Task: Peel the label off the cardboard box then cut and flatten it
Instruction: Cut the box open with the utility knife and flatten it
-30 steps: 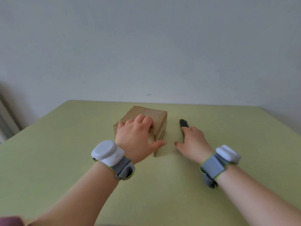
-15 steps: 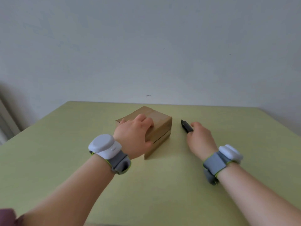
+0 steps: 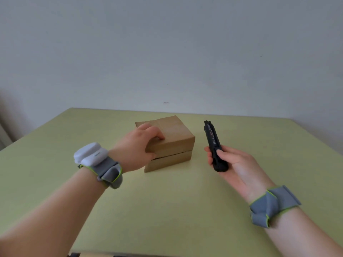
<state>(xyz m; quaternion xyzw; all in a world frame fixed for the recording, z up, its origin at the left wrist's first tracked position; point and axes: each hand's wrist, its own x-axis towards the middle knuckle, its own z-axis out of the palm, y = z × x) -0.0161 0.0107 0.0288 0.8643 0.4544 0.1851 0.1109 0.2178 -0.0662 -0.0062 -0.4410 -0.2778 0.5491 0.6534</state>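
Note:
A small brown cardboard box (image 3: 176,138) sits on the green table (image 3: 167,201), a seam running along its near side. My left hand (image 3: 137,147) grips the box's near left corner, fingers on top and thumb on the side. No label shows on the faces I can see. My right hand (image 3: 233,164), palm up, holds a black utility knife (image 3: 213,141) just right of the box, lifted off the table, its tip pointing away from me. Whether the blade is out I cannot tell.
A plain grey wall rises behind the table's far edge (image 3: 185,113). Both wrists carry grey straps; the left one bears a white device (image 3: 91,154). Bare tabletop surrounds the box on every side.
My right hand closed on the knife, lifted it off the table and turned palm up. My left hand rotated the box and now holds its near corner.

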